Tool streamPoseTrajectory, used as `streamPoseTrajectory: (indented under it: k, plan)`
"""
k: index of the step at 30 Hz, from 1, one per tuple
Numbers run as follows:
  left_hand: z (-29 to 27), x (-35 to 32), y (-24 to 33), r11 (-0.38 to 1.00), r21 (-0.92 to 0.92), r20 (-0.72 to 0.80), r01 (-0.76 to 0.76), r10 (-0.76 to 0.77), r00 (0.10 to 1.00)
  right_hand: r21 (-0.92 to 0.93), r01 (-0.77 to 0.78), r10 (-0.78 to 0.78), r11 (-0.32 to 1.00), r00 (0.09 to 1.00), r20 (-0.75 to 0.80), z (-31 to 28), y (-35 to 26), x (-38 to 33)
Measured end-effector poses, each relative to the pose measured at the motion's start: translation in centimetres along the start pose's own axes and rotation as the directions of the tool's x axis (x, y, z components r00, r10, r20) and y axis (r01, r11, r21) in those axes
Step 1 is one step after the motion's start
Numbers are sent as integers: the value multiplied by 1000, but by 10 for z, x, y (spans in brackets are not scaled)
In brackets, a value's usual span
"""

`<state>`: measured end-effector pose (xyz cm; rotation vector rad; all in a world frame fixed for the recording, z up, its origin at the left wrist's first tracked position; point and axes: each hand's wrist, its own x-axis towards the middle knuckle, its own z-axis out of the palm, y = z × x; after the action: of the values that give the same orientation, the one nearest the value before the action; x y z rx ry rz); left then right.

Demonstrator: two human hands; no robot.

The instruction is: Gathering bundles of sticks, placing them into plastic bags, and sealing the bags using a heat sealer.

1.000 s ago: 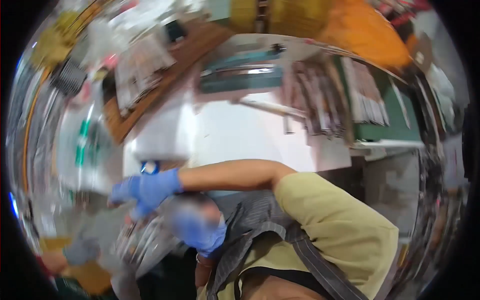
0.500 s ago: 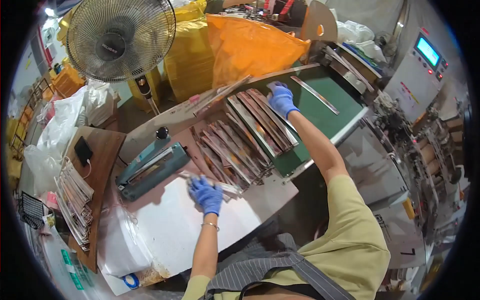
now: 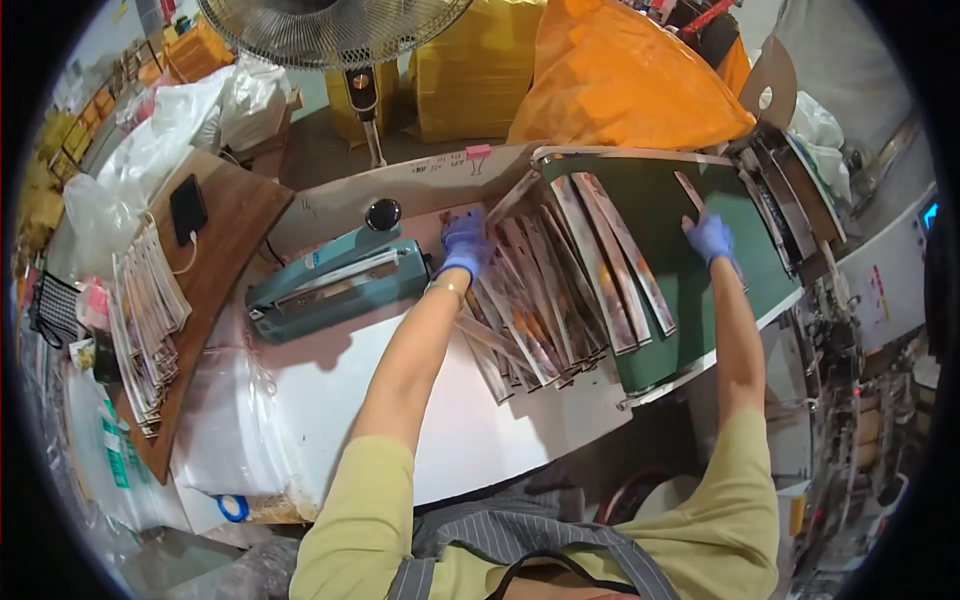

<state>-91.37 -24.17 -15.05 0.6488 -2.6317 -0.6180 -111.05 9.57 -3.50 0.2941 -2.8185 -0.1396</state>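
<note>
Both my hands wear blue gloves. My left hand (image 3: 464,243) rests on the upper end of a fanned row of long printed pouches (image 3: 545,300) that lie across the white table (image 3: 440,420) and onto a green conveyor belt (image 3: 690,290). My right hand (image 3: 712,238) lies flat on the belt, fingers touching one single narrow pouch (image 3: 690,190) near the belt's far end. Whether either hand grips a pouch is unclear.
A teal heat sealer (image 3: 335,280) sits left of my left hand. A wooden board (image 3: 225,250) at the left carries a stack of pouches (image 3: 145,320) and a phone (image 3: 187,208). Behind stand a fan (image 3: 335,25), yellow sacks (image 3: 475,70) and an orange bag (image 3: 620,75). Clear bags (image 3: 225,430) lie front left.
The view swung up from my lap to the table. Since half a second ago my left hand moved from the bare table up onto the pouch row; my right hand stays on the belt.
</note>
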Motion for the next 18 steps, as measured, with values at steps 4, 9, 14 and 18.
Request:
streamPoseTrajectory:
  k: [4,9,14,18]
  plan:
    - [5,8,-15,998,-25,-119,54,-56,991,110,449,-403,887,866,-296,33,-26,-36]
    - [-51,-70,23,941,-322,-424,-103,-46,904,35,120,-106,992,958,-267,-19,-29,-31]
    - [16,-198,-41,932,-324,-282,162,-258,924,201,36,-12,979,993,-121,16,3,-17]
    - [19,-179,-11,846,-473,-198,246,-374,906,207,558,-437,803,789,-432,9,-127,-93]
